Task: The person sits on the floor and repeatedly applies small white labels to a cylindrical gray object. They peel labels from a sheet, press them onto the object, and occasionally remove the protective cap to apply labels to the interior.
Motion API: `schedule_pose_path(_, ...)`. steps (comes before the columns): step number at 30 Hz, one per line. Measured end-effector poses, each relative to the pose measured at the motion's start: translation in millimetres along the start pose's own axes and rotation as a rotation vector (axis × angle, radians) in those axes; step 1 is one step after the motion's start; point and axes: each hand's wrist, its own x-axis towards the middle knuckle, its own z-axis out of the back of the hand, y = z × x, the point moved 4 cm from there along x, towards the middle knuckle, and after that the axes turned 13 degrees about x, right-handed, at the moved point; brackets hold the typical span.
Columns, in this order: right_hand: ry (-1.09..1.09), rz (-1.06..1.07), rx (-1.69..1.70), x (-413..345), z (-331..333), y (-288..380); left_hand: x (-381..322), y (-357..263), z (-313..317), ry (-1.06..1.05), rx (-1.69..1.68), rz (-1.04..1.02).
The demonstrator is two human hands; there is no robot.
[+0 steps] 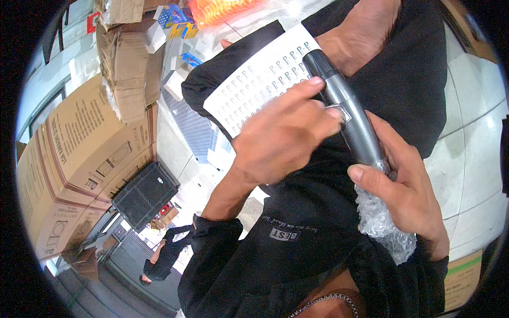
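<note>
A black handheld microphone (352,119) slants across my lap. Its lower end is in my right hand (405,187), with the thumb on the near side and the fingers around the far side. Clear bubble wrap (383,222) covers that end and hangs below the palm. My left hand (284,127) reaches over the barrel, its fingertips touching it beside a small rectangular outlined mark (344,113); blur hides whether they pinch anything. Under the left hand, a white sheet of printed labels (254,85) rests across my black-trousered leg (397,91).
Large cardboard cartons (91,159) stand at left, beside a black case (145,194). Torn cardboard (131,67), blue-yellow small boxes (175,20) and an orange bundle (222,10) lie beyond on the tiled floor (473,119). Another person (163,254) is farther off at lower left.
</note>
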Motion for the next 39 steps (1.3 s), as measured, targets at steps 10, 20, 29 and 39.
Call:
schedule_pose_path(10,-0.023,0.006,-0.012,-1,0,-1,3,8,8,-0.160,-0.121,0.228)
schedule_pose_path(20,-0.012,-0.032,0.073,-1,0,-3,-1,12,4,-0.209,-0.203,0.252)
schedule_pose_path(29,-0.014,-0.042,0.131,-1,0,-3,5,0,-3,0.108,-0.028,0.093)
schedule_pose_path(39,0.016,0.037,0.149,2,-2,-8,4,-8,-7,-0.034,0.050,-0.020)
